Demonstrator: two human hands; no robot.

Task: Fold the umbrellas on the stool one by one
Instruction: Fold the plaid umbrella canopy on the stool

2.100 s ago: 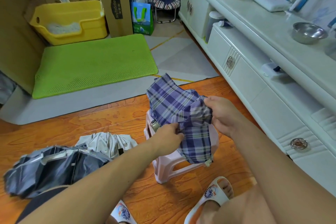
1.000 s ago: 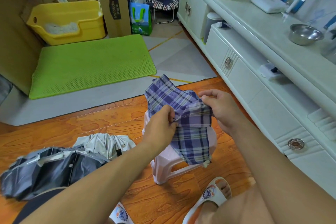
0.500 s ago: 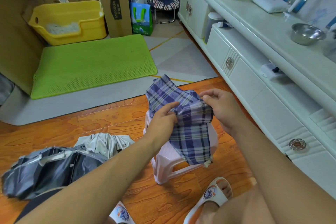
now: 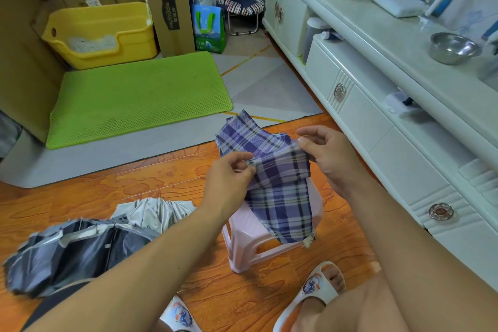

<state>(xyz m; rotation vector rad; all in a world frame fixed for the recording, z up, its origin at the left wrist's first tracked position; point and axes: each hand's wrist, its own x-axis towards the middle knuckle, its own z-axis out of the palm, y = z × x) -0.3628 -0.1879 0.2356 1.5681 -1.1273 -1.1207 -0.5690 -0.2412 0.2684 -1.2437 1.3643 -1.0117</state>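
Note:
A purple plaid umbrella (image 4: pixel 277 191) lies over a small pink plastic stool (image 4: pixel 248 242), its cloth hanging down the front. My left hand (image 4: pixel 229 180) pinches a fold of the plaid cloth at its left edge. My right hand (image 4: pixel 328 156) pinches the same fold at its right edge, so the cloth is stretched between both hands above the stool. A dark grey umbrella (image 4: pixel 72 250) lies loose on the wooden floor to the left, with a silver-white umbrella (image 4: pixel 156 210) beside it.
A white cabinet (image 4: pixel 377 121) runs along the right, with a steel bowl (image 4: pixel 452 47) on top. A green mat (image 4: pixel 140 97), a yellow tub (image 4: pixel 99 32) and cardboard boxes (image 4: pixel 169 3) stand at the back. My slippered feet (image 4: pixel 318 288) rest by the stool.
My left hand rose from the lower cloth and took a pinch at the fold's left edge. My right hand shifted slightly right, pulling the fold flatter between both hands.

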